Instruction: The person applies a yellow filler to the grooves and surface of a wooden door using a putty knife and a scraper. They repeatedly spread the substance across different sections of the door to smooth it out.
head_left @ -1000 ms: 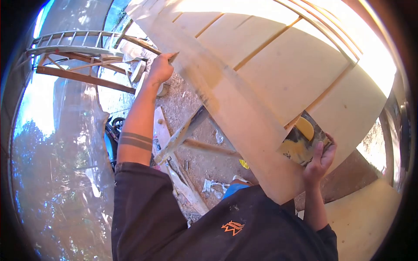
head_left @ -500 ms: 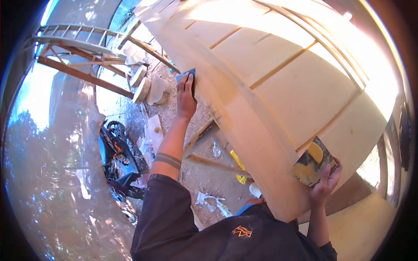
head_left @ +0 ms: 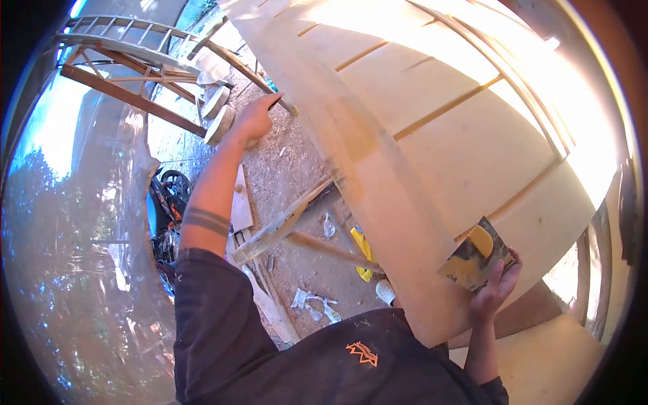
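My right hand grips a flat square plate, smeared dark and yellow, with a rounded lump of yellow putty on it. This plate is over the near end of a long, pale, curved wooden panel. My left hand is off the panel's left edge, its fingers closed. A thin dark edge of a flat spreader shows at its fingertips; the rest is hidden. A yellowish smear marks the panel's surface.
Wooden supports stand below the panel's left side. A ladder and a brown timber frame are at the upper left, near round wooden blocks. A motorcycle, yellow plastic and litter lie lower down.
My left hand has moved left, away from the panel's edge, and the spreader has turned nearly edge-on. My right hand and its plate have shifted slightly left. The view has shifted a little.
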Demonstrator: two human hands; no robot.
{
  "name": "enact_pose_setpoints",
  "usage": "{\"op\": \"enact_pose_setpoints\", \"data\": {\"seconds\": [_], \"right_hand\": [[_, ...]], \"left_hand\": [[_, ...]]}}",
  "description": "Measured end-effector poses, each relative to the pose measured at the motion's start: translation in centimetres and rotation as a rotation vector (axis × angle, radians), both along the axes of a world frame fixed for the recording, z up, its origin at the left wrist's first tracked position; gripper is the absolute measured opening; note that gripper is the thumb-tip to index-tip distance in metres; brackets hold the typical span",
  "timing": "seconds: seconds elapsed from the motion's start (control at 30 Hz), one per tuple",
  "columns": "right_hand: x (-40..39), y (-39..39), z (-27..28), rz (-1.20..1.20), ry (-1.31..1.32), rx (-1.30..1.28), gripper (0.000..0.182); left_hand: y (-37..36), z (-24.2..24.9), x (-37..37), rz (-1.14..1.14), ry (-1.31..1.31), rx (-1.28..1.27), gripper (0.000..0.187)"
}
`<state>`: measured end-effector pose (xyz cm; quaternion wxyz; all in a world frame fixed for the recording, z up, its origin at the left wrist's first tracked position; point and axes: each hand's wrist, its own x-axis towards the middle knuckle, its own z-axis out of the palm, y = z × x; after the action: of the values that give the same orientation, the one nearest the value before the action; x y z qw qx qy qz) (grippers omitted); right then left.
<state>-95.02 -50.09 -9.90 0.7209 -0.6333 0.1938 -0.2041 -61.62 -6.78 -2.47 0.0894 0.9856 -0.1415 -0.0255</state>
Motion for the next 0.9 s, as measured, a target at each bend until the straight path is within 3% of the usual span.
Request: {"op": "enact_pose_setpoints", "data": {"seconds": [0.03, 0.2, 0.47, 0.6, 0.67, 0.7, 0.77, 0.9], "right_hand": [[0.0, 0.0, 0.0, -0.008, 0.0, -0.008, 0.029], [-0.1, -0.3, -0.1, -0.06, 0.021, -0.06, 0.028], [0.1, 0.0, 0.0, -0.043, -0.074, 0.183, 0.025], [0.6, 0.0, 0.3, -0.018, -0.108, 0.14, 0.024], [0.6, 0.0, 0.0, -0.019, -0.111, 0.09, 0.023], [0.6, 0.0, 0.0, -0.027, -0.114, 0.091, 0.023], [0.7, 0.1, 0.0, -0.025, -0.114, 0.09, 0.022], [0.8, -0.2, 0.4, -0.012, -0.108, -0.062, 0.023]], "left_hand": [[-0.4, 0.3, 0.7, 0.031, 0.127, 0.035, 0.056], [-2.9, -0.5, -1.1, 0.008, 0.188, 0.063, 0.05], [-10.6, 0.0, -11.5, -0.092, 0.086, 0.04, 0.049], [-13.3, 2.3, -16.2, -0.219, 0.28, -0.053, 0.051], [-12.9, 3.9, -15.9, -0.287, 0.368, -0.035, 0.052], [-11.3, 2.8, -12.8, -0.249, 0.192, 0.012, 0.05], [-11.6, 4.7, -8.0, -0.069, 0.211, -0.178, 0.048], [-7.5, -0.1, 3.3, 0.013, 0.203, -0.1, 0.045]]}}
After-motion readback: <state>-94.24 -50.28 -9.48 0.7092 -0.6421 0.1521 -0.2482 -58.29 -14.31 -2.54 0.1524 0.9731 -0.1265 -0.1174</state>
